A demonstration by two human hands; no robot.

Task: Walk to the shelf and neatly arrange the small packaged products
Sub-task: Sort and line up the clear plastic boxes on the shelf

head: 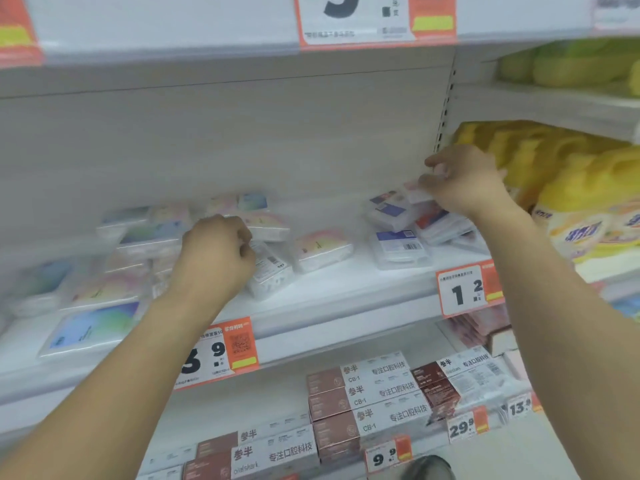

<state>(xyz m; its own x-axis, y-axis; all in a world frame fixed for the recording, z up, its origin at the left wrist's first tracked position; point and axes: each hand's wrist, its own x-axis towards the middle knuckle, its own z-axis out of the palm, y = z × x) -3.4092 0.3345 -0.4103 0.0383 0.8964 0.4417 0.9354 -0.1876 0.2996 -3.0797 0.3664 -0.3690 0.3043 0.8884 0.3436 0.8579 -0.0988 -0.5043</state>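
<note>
Both arms reach onto the white shelf (346, 292) — the left hand (216, 259) grips a small clear packet (272, 270), while at two o'clock the right hand (462, 181) pinches another packet (417, 192) above a loose pile — yellow bags (561, 168) lie just beside it.

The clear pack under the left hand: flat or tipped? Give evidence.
Tipped: the clear pack leans at an angle under the left hand.
</note>
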